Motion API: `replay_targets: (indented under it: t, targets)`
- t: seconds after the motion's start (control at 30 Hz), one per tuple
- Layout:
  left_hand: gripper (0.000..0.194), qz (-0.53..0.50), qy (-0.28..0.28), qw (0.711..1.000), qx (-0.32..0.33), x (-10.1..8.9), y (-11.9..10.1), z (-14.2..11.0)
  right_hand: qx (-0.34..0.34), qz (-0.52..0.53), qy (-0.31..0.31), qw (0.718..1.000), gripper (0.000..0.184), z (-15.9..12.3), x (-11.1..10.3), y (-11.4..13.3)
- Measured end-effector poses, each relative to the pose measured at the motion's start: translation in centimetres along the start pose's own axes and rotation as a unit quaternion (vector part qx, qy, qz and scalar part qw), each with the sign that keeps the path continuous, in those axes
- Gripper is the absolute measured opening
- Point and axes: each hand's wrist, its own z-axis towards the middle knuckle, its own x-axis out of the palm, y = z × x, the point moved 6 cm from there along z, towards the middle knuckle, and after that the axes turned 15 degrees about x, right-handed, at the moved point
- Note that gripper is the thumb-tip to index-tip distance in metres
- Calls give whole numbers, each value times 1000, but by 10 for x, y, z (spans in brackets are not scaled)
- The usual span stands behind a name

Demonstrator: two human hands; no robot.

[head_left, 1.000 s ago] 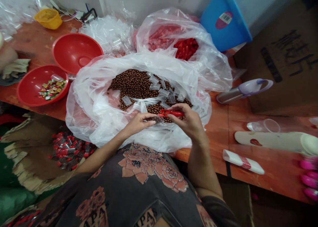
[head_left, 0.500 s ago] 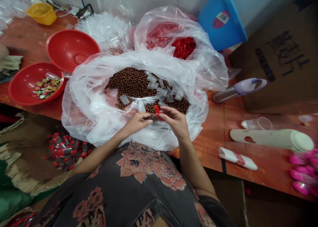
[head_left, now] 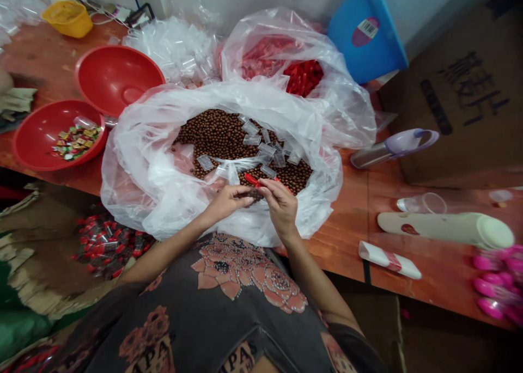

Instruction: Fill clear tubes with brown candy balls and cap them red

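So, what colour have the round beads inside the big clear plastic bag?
The round beads are brown; they show best in the head view.

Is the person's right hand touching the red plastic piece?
Touching: the head view plainly shows the right hand pinching the red plastic piece, with the piece held against its fingers.

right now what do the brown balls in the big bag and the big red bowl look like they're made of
The brown balls look like hard beads, evenly round with a soft satin sheen, perhaps plastic or wood; the look leaves that open. The big red bowl looks like glossy moulded plastic, smooth and evenly coloured, with bright highlights on its inner wall.
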Motion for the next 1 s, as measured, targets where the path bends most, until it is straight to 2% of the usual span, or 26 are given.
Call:
replay_targets:
  t: [0.13,0.2,0.27,0.37,0.47,0.6,0.73,0.8,0.9,1.0]
  targets:
    - [45,-2,-57,998,3,-4,0,0,-28,-68,41,996,73,-5,10,-5]
    - [46,-17,-60,998,-2,-4,1,1,-55,-94,55,993,83,-5,13,-5]
    - [47,-32,-55,998,-7,-4,2,1,-81,-116,70,987,79,-4,15,-6]
    - [42,1,-55,998,20,-7,1,1,-112,-138,83,981,72,-2,18,-7]
    - [37,49,-49,996,56,-9,-4,0,-134,-139,75,978,70,-2,17,-7]
    - [37,76,-30,995,55,-6,-11,-3,-148,-128,58,979,69,-5,13,-5]
    - [36,118,-17,991,61,-9,-22,-5,-123,-109,99,981,71,-5,10,-4]
    - [36,147,-11,986,73,-11,-27,-5,-90,-70,119,986,60,-4,8,-4]
    - [37,169,3,982,82,-13,-30,-6,-45,-2,86,995,35,-2,2,-3]
    - [32,203,10,974,98,-12,-32,-6,-43,10,58,997,30,-3,1,-2]
